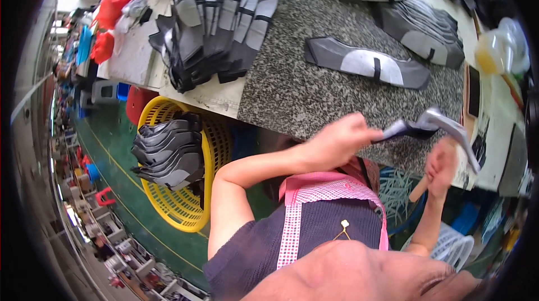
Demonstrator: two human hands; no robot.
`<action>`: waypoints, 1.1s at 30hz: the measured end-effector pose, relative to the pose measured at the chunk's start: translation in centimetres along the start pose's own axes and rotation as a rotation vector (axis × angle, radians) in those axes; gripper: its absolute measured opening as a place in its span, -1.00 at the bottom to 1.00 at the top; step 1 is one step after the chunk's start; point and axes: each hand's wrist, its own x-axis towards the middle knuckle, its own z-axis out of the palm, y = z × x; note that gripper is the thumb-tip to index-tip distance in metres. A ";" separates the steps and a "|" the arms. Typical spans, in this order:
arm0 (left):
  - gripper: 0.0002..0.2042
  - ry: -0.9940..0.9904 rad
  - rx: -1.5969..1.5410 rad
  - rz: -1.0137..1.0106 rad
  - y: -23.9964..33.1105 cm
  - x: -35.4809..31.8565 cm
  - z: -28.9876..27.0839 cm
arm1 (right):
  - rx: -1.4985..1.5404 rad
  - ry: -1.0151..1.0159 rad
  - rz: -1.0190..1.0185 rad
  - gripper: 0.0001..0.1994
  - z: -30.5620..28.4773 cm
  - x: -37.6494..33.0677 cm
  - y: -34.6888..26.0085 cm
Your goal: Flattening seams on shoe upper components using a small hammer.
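My left hand (351, 139) is closed on one end of a black-and-grey shoe-upper piece (412, 128), held above the near edge of the granite slab (286, 85). Closed round a wooden handle, my right hand (441, 166) holds a hammer (457, 131) with a long, curved metal head. The hammer head overlaps the far end of the held piece; I cannot tell if they touch. Both hands are slightly blurred. Farther back, a single shoe-upper piece (368, 65) with a black strip across its grey patch lies flat on the slab.
Stacks of similar pieces lie at the back left (219, 20) and back right (421, 31). A yellow basket (210, 188) with more pieces stands below the table's left front. A dark phone-like slab (473, 92) and a plastic container (499, 51) are at right.
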 end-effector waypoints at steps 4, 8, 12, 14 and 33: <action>-0.75 0.560 0.153 -0.222 1.1 -0.1 -10.7 | 0.315 0.200 -0.143 -0.68 -0.8 0.4 -2.4; -0.57 0.818 0.994 -0.010 -3.4 -1.4 -17.1 | 0.201 0.240 -0.041 -0.68 -1.8 1.2 -0.4; -0.74 0.295 1.406 -0.442 -11.2 -4.2 -19.7 | 0.089 0.143 0.056 -0.68 -1.3 3.1 0.6; -0.76 0.303 1.537 -0.442 -11.0 -2.8 -18.4 | 0.046 0.121 0.053 -0.67 -1.0 3.7 0.7; -0.71 -0.551 0.022 -0.219 -1.7 14.1 -0.7 | 0.011 0.202 -0.212 -0.58 -0.6 1.2 3.0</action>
